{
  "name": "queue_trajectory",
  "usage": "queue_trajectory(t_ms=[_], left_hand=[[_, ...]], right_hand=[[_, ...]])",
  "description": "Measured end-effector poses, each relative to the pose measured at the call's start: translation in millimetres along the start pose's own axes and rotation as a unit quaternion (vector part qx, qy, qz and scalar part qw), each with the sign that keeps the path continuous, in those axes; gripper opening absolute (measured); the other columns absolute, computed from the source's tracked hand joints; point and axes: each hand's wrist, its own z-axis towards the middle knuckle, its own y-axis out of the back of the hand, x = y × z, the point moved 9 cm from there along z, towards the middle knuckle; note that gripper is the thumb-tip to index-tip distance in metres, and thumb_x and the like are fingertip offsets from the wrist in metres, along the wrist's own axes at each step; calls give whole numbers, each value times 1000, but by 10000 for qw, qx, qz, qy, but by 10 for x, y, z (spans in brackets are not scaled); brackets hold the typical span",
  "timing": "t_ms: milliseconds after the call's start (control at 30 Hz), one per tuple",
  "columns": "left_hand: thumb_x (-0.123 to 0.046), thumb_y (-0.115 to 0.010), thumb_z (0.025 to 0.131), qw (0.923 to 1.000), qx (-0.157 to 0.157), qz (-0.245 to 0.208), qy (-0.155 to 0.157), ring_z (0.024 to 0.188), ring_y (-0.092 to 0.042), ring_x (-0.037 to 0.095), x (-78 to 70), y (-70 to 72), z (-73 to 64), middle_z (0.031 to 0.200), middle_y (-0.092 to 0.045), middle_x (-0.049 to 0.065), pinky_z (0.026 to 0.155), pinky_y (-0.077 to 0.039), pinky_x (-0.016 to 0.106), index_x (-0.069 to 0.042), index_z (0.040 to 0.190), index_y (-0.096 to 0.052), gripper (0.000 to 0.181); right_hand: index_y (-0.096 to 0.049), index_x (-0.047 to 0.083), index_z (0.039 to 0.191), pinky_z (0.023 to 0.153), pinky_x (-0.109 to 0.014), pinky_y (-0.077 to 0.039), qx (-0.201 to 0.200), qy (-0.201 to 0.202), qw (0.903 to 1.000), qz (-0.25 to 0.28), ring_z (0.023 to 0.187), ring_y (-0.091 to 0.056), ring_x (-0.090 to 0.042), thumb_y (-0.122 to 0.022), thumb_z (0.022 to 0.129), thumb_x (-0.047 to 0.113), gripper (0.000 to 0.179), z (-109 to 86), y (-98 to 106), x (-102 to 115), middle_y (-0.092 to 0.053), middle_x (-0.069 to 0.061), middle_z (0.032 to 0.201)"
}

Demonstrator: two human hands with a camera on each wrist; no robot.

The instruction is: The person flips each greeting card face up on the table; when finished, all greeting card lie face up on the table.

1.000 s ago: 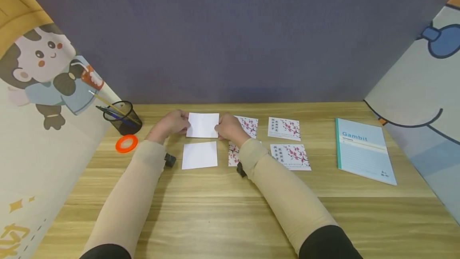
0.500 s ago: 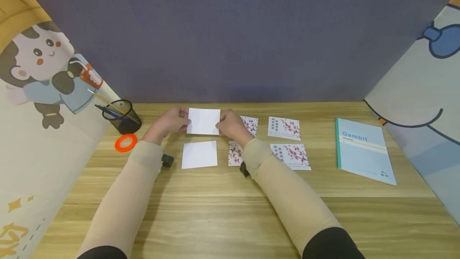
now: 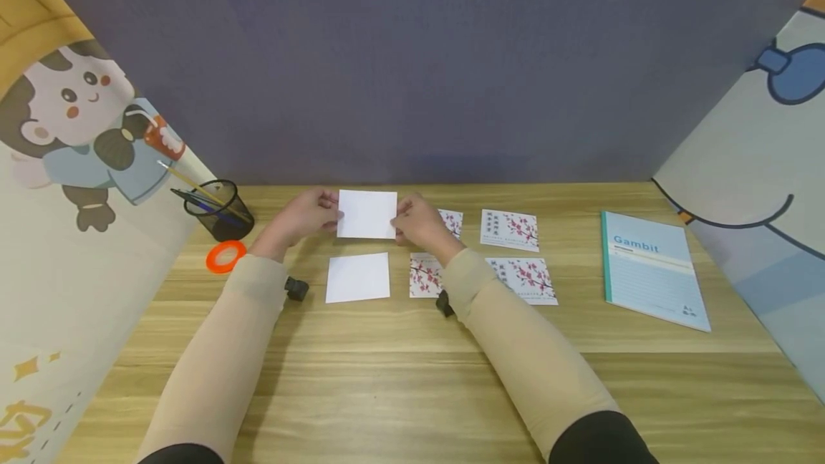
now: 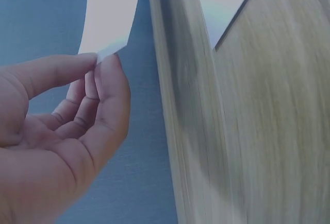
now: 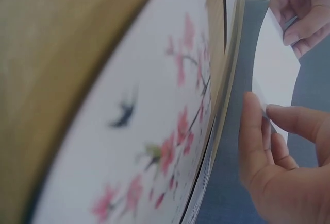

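A blank white card (image 3: 367, 215) is held up near the back of the table. My left hand (image 3: 306, 218) pinches its left edge between thumb and fingertips, which the left wrist view shows up close at one card corner (image 4: 110, 23). At the opposite edge my right hand (image 3: 422, 225) pinches the card between thumb and fingers. A second plain white card (image 3: 358, 278) lies flat just below it. Right of that lie cards printed with pink blossom branches; the right forearm partly covers the near-left blossom card (image 3: 424, 276), and the right hand hides much of the one behind it (image 3: 452, 223).
Two more blossom cards, one far (image 3: 509, 230) and one near (image 3: 533, 282), lie farther right. A pale blue notebook (image 3: 656, 271) is at the right. At the left stand a black mesh pen cup (image 3: 222, 217) and an orange ring (image 3: 226, 256). A grey panel (image 3: 425, 70) closes the back.
Both hands have raised the held white card a little, up and slightly rightward in the head view, tilting it more toward the camera. The cards on the table have not moved.
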Motion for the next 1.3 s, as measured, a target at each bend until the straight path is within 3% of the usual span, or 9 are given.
queue_trajectory(t_ms=[233, 400, 700, 867, 1167, 1300], left_hand=[[-8, -59, 108, 9995, 53, 75, -302, 114, -62, 29, -27, 6, 9, 136, -51, 20, 110, -58, 48, 5, 147, -42, 44], [-7, -58, 108, 9991, 75, -46, -420, 115, -62, 27, -36, 20, 30, 134, -51, 18, 105, -62, 39, 1, 145, -42, 41], [-7, -61, 107, 9970, 177, -403, -630, 111, -62, 24, -64, 44, 43, 128, -51, 12, 96, -64, 29, 0, 142, -42, 40], [-4, -62, 106, 9955, 144, -540, -759, 110, -63, 22, -76, 42, 45, 125, -51, 10, 95, -64, 30, 0, 139, -44, 37], [-11, -64, 107, 9931, -47, -166, -1163, 113, -64, 24, -153, 46, 5, 125, -55, 12, 106, -60, 46, -3, 135, -48, 34], [-13, -66, 106, 9913, -167, -84, -1306, 114, -64, 21, -179, 53, -12, 125, -59, 11, 102, -62, 39, -6, 131, -51, 30]], right_hand=[[-54, 5, 129, 89, -35, -67, 76, 103, 9994, 307, 91, -70, -22, -67, 103, 6, 29, -20, 50, -3, -65, -19, 128], [-53, 5, 129, 91, -35, -67, 56, 140, 9982, 576, 95, -68, -24, -67, 103, 4, 29, -5, 77, -18, -62, -18, 128], [-56, 7, 129, 94, -37, -66, -74, 219, 9992, 330, 103, -72, -28, -66, 106, 12, 26, 8, 120, -32, -63, -15, 125], [-59, 4, 125, 95, -36, -66, -103, 168, 9995, 258, 101, -72, -27, -66, 106, 14, 23, 13, 136, -52, -66, -15, 117], [-55, 2, 135, 91, -33, -67, -90, -154, 9969, 764, 98, -72, -26, -63, 108, 19, 33, 18, 158, -140, -67, -20, 121], [-57, 0, 130, 91, -34, -67, -107, -253, 9941, 1053, 93, -72, -25, -57, 111, 23, 30, 24, 158, -158, -67, -20, 117]])
